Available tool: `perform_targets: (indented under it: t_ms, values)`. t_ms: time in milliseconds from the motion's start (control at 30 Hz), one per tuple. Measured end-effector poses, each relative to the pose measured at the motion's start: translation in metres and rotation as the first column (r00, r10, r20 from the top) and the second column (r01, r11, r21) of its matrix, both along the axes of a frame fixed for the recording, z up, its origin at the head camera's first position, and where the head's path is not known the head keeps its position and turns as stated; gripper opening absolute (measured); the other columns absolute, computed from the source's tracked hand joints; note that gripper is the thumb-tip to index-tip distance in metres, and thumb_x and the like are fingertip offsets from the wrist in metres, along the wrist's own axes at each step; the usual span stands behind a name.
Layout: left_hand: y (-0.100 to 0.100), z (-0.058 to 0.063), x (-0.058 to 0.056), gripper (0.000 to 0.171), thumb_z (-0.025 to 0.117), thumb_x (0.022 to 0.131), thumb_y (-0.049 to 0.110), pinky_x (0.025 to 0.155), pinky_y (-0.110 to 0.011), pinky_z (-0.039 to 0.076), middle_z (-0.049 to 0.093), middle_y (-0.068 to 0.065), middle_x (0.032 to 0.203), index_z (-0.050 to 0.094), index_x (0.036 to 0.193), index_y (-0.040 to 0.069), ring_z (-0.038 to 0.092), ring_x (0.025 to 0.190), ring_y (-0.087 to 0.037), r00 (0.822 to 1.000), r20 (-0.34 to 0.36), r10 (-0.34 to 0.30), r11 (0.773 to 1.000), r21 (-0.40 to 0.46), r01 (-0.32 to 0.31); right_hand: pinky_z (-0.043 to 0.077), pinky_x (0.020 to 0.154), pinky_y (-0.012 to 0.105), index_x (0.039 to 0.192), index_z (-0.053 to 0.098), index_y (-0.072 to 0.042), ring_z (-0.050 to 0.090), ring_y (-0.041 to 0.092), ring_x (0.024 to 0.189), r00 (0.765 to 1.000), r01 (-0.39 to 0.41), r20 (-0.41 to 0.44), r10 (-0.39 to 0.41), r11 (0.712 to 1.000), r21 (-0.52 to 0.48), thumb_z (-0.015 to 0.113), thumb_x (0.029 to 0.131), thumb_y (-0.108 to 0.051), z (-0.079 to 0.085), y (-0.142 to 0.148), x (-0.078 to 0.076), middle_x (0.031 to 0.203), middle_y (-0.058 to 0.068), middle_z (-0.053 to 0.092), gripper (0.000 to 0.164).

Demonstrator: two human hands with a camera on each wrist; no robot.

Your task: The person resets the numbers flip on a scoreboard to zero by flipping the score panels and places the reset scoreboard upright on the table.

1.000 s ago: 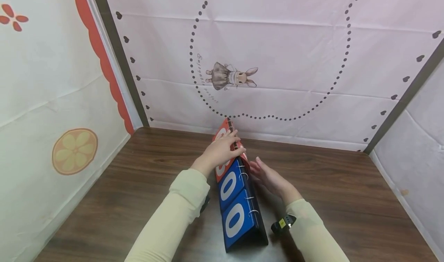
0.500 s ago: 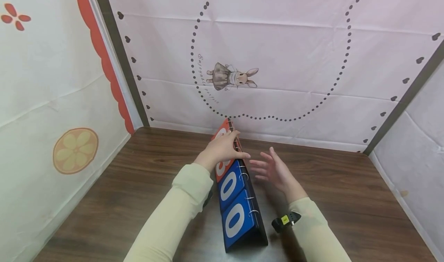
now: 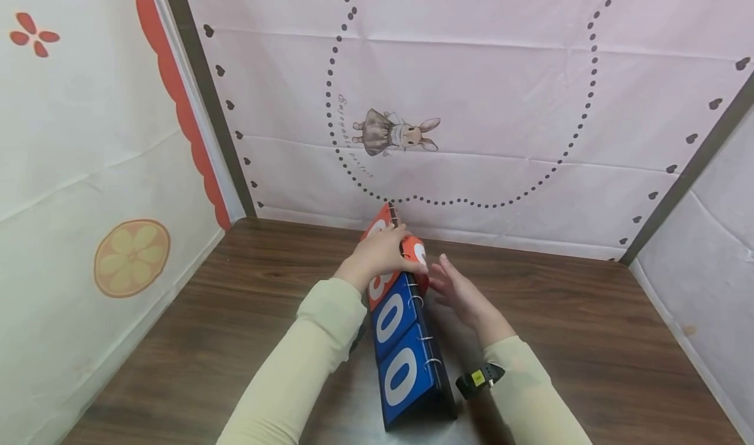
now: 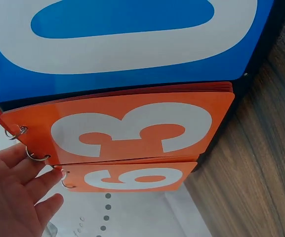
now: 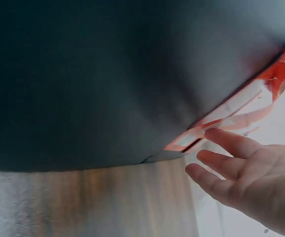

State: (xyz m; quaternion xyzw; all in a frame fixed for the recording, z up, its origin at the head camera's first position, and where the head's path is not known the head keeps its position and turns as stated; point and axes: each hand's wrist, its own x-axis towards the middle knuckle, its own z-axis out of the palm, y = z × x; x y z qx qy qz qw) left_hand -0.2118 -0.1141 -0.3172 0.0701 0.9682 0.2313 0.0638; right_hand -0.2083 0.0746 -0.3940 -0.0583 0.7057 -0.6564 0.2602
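A tabletop flip scoreboard [image 3: 425, 340] stands like a tent, its ridge running away from me. Two blue cards [image 3: 406, 376] with white zeros face left at the near end. Beyond them are orange cards [image 4: 142, 126], one showing a 3, another a 6 or 9. My left hand [image 3: 379, 255] lies over the ridge at the orange part, fingertips by the rings [image 4: 37, 155], thumb reaching across. My right hand [image 3: 465, 301] is on the right side, fingers extended, fingertips at a bent orange card [image 5: 275, 81]. Whether they touch it is hard to tell.
The scoreboard stands on a brown wood-grain table [image 3: 565, 340]. Its far end is close to a pale cloth wall [image 3: 501, 118] with a rabbit print. Patterned panels [image 3: 118, 170] stand at left and right. A black band [image 3: 480, 379] sits at my right wrist.
My right hand moved away from the scoreboard, then came back to its right side. An orange card now bulges over the ridge to the right, beside my left thumb. The left hand shifted slightly.
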Motion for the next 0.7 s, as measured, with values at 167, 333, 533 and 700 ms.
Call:
perform_targets:
  t_ms: [167,333,533,700]
  values:
    - [-0.001,0.001,0.003,0.101,0.071,0.064,0.064,0.095,-0.055,0.038,0.034,-0.006,0.146,0.028,0.146,0.024,0.036,0.126,-0.027,1.000,0.014,-0.001,0.998,0.062,0.000,0.018,0.108,0.053,0.147,0.019,-0.008,0.025,0.036,0.134,0.999,0.036,0.038,-0.031,0.989,-0.140,0.031,0.087,-0.068,0.015,0.006,-0.001,0.146,0.019,0.031,0.085]
    - [-0.001,0.002,0.003,0.099,0.071,0.063,0.063,0.093,-0.050,0.041,0.042,-0.003,0.140,0.031,0.144,0.022,0.040,0.118,-0.024,1.000,-0.015,-0.016,0.998,0.058,0.017,0.019,0.109,0.048,0.147,0.018,-0.010,0.028,0.030,0.134,0.992,0.124,0.022,-0.122,0.951,-0.282,0.031,0.091,-0.063,0.028,0.012,0.001,0.146,0.013,0.032,0.078]
    - [-0.008,-0.006,-0.001,0.097,0.073,0.060,0.065,0.085,-0.044,0.049,0.048,0.000,0.131,0.036,0.139,0.022,0.038,0.116,-0.021,0.998,-0.062,0.029,0.996,0.092,-0.023,0.014,0.109,0.049,0.147,0.010,-0.005,0.020,0.027,0.137,0.965,0.224,-0.023,-0.260,0.869,-0.440,0.023,0.100,-0.045,0.030,0.015,0.004,0.152,0.009,0.022,0.063]
    - [-0.013,-0.011,-0.001,0.098,0.073,0.060,0.065,0.093,-0.049,0.043,0.046,0.002,0.135,0.034,0.138,0.022,0.030,0.127,-0.022,0.997,-0.076,0.029,0.982,0.188,-0.014,0.013,0.110,0.048,0.147,0.003,-0.004,0.016,0.029,0.138,0.951,0.268,-0.018,-0.309,0.852,-0.449,0.023,0.101,-0.039,0.027,0.015,0.008,0.153,0.011,0.014,0.061]
